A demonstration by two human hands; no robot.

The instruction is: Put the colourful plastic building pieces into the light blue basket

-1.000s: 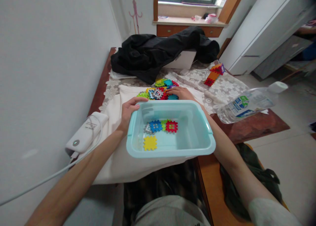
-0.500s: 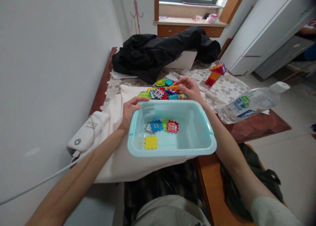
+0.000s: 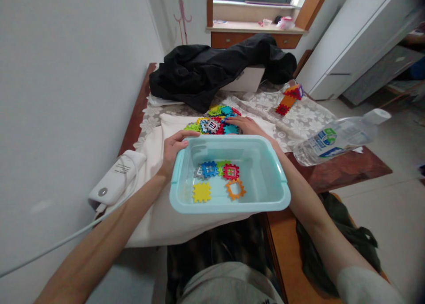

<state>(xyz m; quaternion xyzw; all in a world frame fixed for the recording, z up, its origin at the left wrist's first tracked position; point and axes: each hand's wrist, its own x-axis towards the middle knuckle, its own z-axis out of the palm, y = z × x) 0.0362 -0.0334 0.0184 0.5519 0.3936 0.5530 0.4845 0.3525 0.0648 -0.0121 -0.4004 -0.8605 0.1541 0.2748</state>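
Behind bin [image 3: 279,175]: right hand [image 3: 247,125] flat on tile pile [image 3: 215,120] | left hand [image 3: 174,149] grips bin rim

Pale turquoise tub [image 3: 262,193], orange frame tile [image 3: 235,188], yellow tile [image 3: 202,192], red tile [image 3: 230,171], blue tile [image 3: 209,169], multicoloured tile heap [image 3: 215,120], grey-white floral lace cloth [image 3: 305,116], black jacket [image 3: 212,71], reddish-brown bench [image 3: 345,169]

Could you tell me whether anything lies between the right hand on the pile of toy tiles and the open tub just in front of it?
Only the tub's own far wall. The right hand rests on the tile pile directly behind that rim; the tub is open-topped and its right half is bare. The left hand grips the far-left corner, off to one side.
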